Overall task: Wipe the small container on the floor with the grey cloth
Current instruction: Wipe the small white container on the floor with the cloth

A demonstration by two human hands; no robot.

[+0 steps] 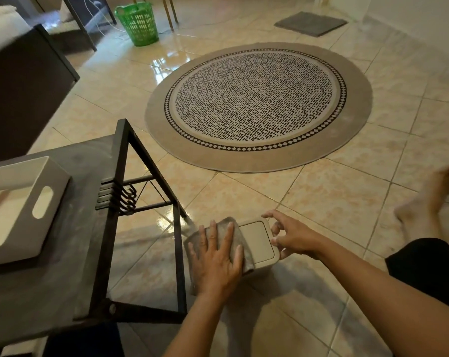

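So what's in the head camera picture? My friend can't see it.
A person sitting on a tiled floor presses a grey cloth onto a small container with the flat left hand, while the right hand grips the container's edge. A low dark table with a white tray stands on the left, and a round patterned rug lies ahead.

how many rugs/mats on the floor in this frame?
2. A round patterned rug lies mid-floor beyond the small container; a small grey mat lies farther back near the right wall. More could be outside the view.
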